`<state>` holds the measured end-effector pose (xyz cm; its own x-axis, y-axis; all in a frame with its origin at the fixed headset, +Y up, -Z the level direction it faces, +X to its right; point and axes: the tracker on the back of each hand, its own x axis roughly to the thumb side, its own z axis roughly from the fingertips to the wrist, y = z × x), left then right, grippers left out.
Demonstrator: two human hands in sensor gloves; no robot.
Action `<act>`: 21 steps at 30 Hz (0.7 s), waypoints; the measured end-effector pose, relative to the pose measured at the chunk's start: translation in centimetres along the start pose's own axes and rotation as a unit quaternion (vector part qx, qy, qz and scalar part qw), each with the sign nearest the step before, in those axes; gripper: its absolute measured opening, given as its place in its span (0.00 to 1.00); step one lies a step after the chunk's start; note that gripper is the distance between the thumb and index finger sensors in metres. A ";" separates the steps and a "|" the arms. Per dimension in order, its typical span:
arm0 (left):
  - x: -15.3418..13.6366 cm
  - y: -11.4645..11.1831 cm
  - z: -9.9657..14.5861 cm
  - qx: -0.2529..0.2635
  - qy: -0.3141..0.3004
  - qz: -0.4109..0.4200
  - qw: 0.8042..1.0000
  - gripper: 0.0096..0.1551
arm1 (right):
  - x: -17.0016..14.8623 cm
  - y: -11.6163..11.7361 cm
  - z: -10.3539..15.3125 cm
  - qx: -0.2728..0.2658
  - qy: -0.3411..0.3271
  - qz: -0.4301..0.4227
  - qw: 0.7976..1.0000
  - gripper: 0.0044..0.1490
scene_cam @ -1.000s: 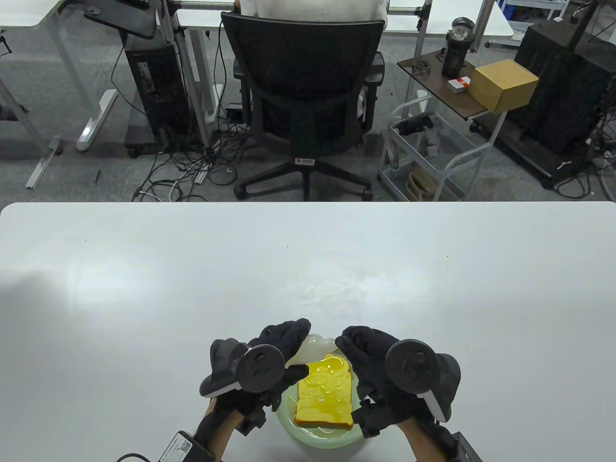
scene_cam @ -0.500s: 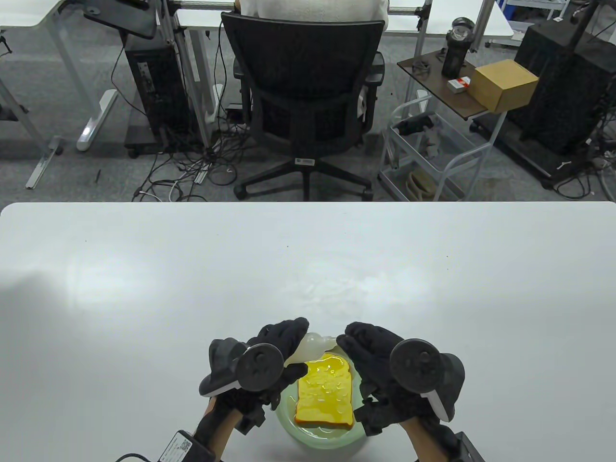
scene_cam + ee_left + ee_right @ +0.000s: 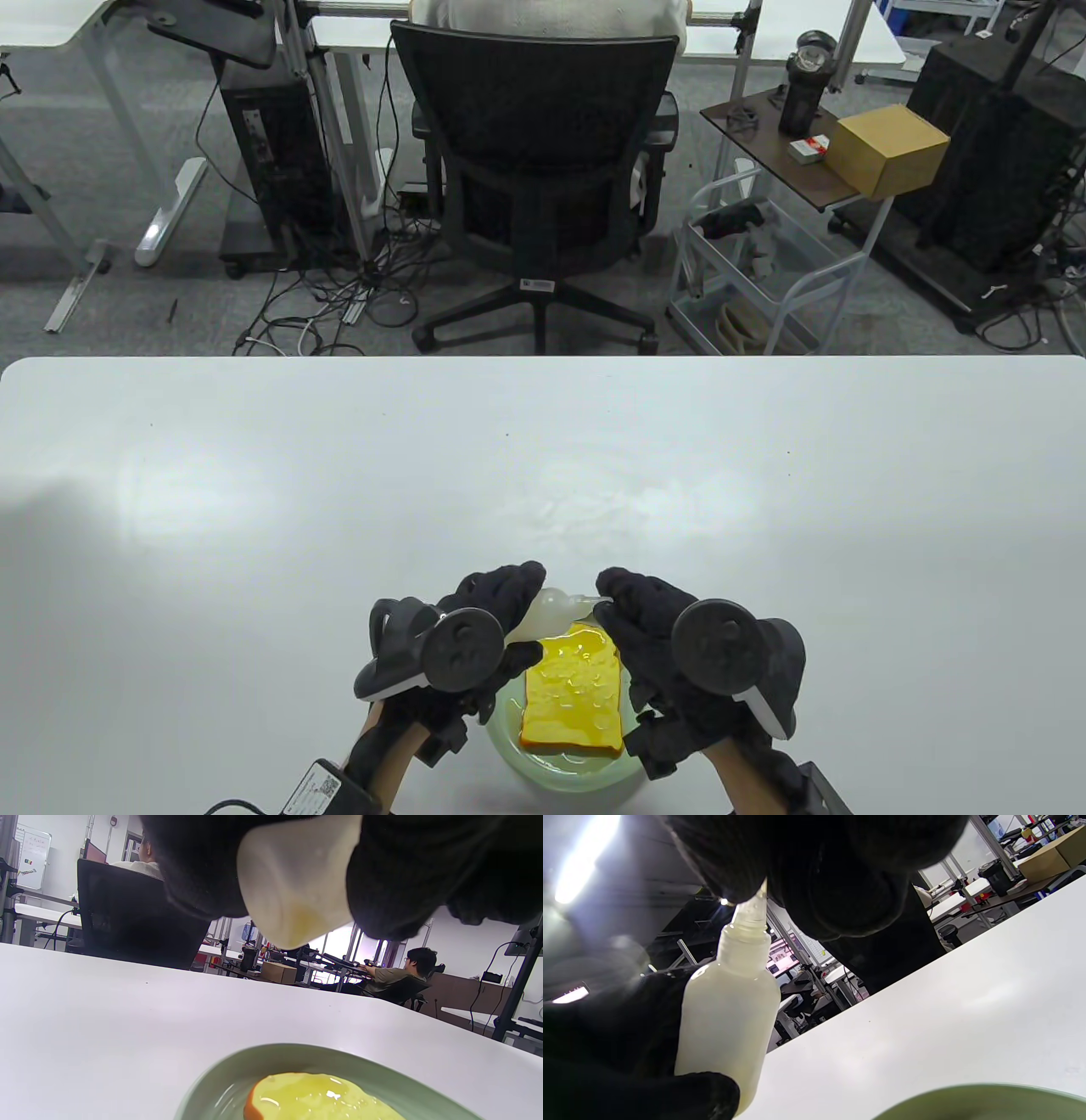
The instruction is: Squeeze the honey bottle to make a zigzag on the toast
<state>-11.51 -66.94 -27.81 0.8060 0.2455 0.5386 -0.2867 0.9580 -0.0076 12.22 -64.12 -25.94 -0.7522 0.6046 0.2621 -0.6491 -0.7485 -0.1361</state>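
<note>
No brand, label or legible writing appears on the honey bottle; its body is plain translucent white plastic. A white tag with a printed code sits on the unit at the left wrist, too small to read. The left hand grips the bottle body, fingers and thumb curled around it, holding it above the far edge of the green plate with the nozzle pointing toward the right hand. In the right wrist view the right hand's fingertips close on the nozzle tip. The toast lies flat on the plate, its top glossy yellow. The plate rests on the white table near the front edge.
</note>
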 end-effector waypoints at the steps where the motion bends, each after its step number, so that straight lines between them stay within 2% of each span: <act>1: 0.0 0.1 0.0 0.002 0.000 0.004 1.000 0.53 | -0.1 -0.1 0.0 -0.006 0.000 -0.003 1.000 0.31; 4: 0.1 0.2 0.1 0.003 0.000 0.003 1.000 0.52 | -0.1 -0.2 0.2 -0.034 0.008 0.001 0.999 0.33; 8: 0.2 0.1 0.0 0.004 -0.005 0.005 1.000 0.52 | -0.1 -0.3 0.3 -0.061 0.012 0.012 0.998 0.27; 15: 0.2 0.1 0.0 0.001 -0.004 0.000 1.000 0.52 | -0.1 -0.2 0.0 -0.003 0.011 -0.008 1.000 0.26; 21: 0.2 0.1 0.0 -0.002 -0.002 -0.001 1.000 0.52 | -0.1 -0.3 0.0 0.010 0.007 -0.008 1.000 0.28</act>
<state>-11.36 -66.83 -27.70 0.8044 0.2428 0.5423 -0.2833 0.9590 -0.0092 12.49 -63.92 -25.93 -0.7429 0.6209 0.2503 -0.6594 -0.7433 -0.1131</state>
